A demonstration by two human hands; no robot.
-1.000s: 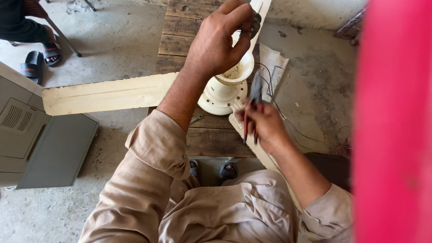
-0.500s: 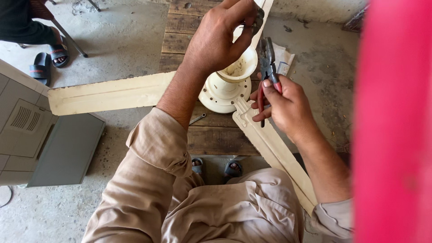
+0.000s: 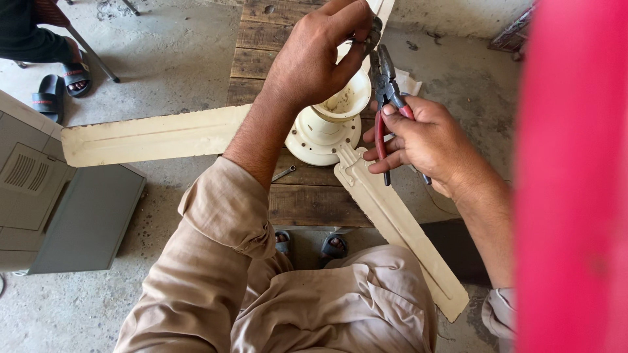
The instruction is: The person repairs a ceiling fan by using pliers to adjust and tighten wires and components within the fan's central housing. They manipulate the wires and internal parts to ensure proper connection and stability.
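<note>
While left hand (image 3: 314,62) pinches something unclear, right hand (image 3: 428,140) holding pliers (image 3: 386,98)

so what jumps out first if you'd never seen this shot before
The cream ceiling fan hub sits mid-frame on a wooden pallet, with one long blade reaching left and another running toward the lower right. Above it, the left hand pinches a small metal part while the right hand holds red-handled pliers up to it. A blurred bright pink surface fills the right edge.

Fan blades (image 3: 150,136) flanking hub (image 3: 325,131)
</note>
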